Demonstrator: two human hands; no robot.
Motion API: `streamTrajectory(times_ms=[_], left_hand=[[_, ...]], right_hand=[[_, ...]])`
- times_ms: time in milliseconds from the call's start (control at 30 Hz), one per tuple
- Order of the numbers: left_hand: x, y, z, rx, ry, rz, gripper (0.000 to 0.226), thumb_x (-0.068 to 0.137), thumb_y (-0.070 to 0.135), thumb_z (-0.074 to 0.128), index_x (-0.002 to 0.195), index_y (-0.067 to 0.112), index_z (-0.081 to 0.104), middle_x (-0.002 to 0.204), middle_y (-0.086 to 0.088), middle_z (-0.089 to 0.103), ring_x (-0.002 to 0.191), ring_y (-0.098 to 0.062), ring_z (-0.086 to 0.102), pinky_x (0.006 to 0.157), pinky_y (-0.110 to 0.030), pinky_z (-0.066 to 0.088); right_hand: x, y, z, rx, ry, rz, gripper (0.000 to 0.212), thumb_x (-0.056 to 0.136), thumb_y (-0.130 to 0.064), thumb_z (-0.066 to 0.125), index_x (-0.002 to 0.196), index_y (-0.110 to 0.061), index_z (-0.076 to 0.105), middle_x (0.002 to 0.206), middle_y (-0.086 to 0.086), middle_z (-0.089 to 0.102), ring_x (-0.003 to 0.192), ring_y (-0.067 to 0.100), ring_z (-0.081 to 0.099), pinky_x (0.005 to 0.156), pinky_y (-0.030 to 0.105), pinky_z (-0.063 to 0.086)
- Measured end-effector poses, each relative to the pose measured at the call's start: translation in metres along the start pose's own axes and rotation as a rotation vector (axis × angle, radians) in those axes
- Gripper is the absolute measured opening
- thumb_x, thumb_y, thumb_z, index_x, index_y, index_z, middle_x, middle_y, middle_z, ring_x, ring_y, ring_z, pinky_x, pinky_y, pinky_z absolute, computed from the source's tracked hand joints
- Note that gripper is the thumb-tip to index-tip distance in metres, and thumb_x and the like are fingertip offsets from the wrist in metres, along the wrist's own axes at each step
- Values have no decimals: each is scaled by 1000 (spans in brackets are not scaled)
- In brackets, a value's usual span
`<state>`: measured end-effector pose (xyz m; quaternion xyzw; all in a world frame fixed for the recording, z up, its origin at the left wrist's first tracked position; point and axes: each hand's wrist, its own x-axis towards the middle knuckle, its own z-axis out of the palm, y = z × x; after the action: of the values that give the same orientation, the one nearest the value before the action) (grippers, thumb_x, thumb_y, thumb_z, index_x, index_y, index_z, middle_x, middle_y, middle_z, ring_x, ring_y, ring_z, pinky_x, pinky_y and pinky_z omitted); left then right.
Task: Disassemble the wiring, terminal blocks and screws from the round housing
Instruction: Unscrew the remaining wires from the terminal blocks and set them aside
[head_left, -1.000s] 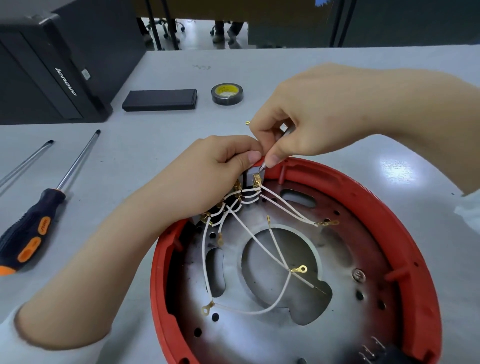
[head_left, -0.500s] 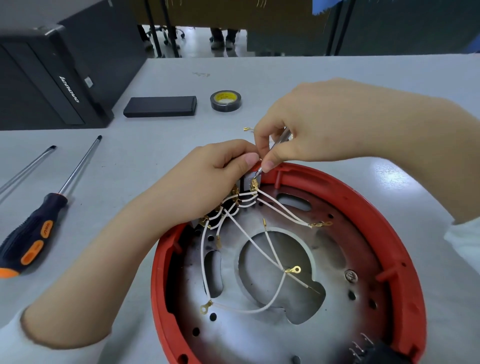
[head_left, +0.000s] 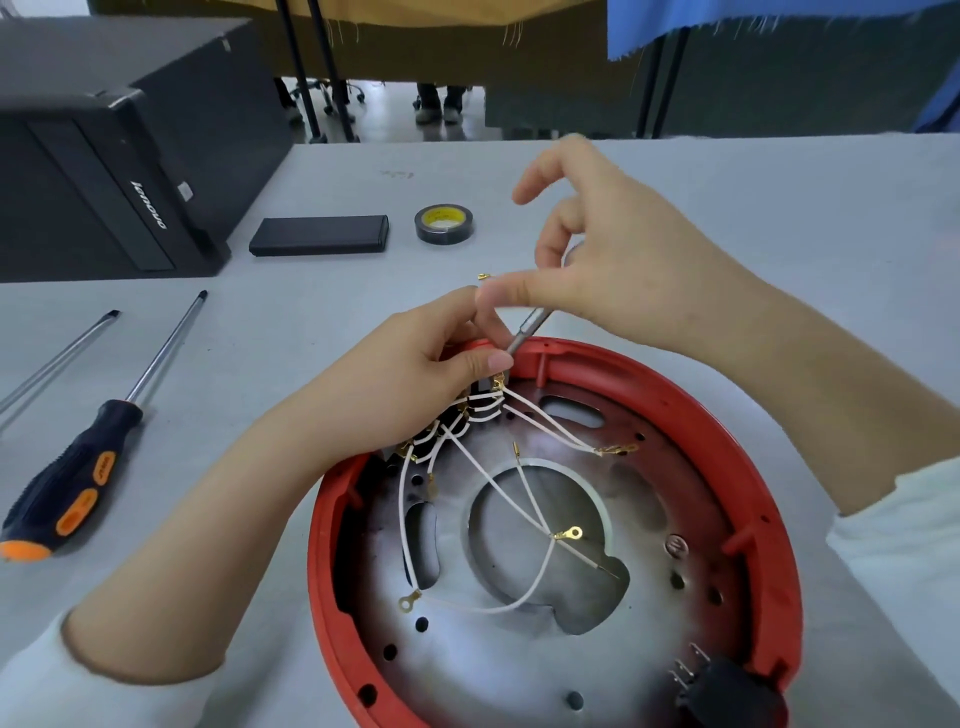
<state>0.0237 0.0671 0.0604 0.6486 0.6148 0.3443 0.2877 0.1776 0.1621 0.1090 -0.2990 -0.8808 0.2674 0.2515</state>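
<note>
Lifting right hand (head_left: 618, 260) higher, index finger now uncurled, screwdriver (head_left: 524, 332) still pinched

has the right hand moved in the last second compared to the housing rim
Yes. The right hand has lifted up and away from the red housing rim, its fingers uncurling, though it still holds the small screwdriver at the terminals.

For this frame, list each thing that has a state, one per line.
Red housing: lying open side up on the table.
White wires: loose ends free, other ends at the terminal blocks.
Terminal blocks: in the housing.
Small screwdriver: tip at the top terminal.
Left hand: gripping the terminal blocks.
Right hand: pinching the small screwdriver.
Big screwdriver: lying unused.
Tape roll: lying flat.
</note>
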Motion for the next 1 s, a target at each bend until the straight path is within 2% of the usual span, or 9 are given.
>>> streamTrajectory(times_ms=[67,133,267,367,467,567,700,833,1000], left_hand=[[0,-1,0,-41,-8,-8,10,95,19,57,86,22,54,74,9,66,56,0,49,57,-10,37],[1,-2,0,-51,-20,-17,11,95,19,57,85,21,53,77,7,68,62,-4,53,61,-14,39],[1,-3,0,-65,-26,-32,10,95,18,57,86,21,53,75,12,66,60,-2,52,61,-13,39],[0,-1,0,-59,-25,-42,10,97,21,52,96,30,56,82,13,67,67,-3,56,63,-14,43],[-2,3,0,-45,-6,-51,23,102,26,41,101,41,59,96,3,70,85,-26,63,73,-34,50],[-2,8,0,-35,9,-58,29,103,24,39,97,38,64,94,-11,70,81,-41,60,68,-43,50],[1,7,1,0,40,-77,28,102,21,41,96,36,65,91,-14,70,67,-34,55,57,-30,46],[1,4,1,13,42,-79,26,102,20,41,106,26,66,95,-16,69,70,-23,60,67,-26,50],[2,2,2,34,72,-68,24,101,20,42,95,23,65,56,9,52,45,0,42,47,-10,35]], right_hand=[[-4,6,3,475,11,118,52,75,-28,81,115,-20,49,78,1,61,53,6,56,48,22,48],[-10,12,9,632,6,123,29,83,-17,73,110,-15,61,77,-2,59,59,10,58,50,24,50],[-19,16,25,438,13,14,15,99,-27,51,92,-23,63,55,-18,48,44,4,47,45,11,37],[-24,15,29,398,-4,-59,17,100,-34,44,88,-27,52,57,-6,45,43,6,40,45,12,33],[-28,15,28,320,46,-119,17,100,-37,42,87,-28,48,59,9,48,43,11,40,46,19,36],[-29,13,29,320,35,-143,18,100,-34,43,88,-22,48,61,10,50,43,12,42,48,22,39],[-30,12,31,255,29,-208,16,101,-29,43,85,-29,44,58,-4,48,46,8,45,53,20,40],[-31,12,31,229,25,-247,13,101,-28,42,88,-28,44,56,-15,47,50,7,47,54,13,35],[-32,12,30,109,47,-253,20,100,-36,43,94,-18,51,57,-10,47,53,12,46,53,21,36]])
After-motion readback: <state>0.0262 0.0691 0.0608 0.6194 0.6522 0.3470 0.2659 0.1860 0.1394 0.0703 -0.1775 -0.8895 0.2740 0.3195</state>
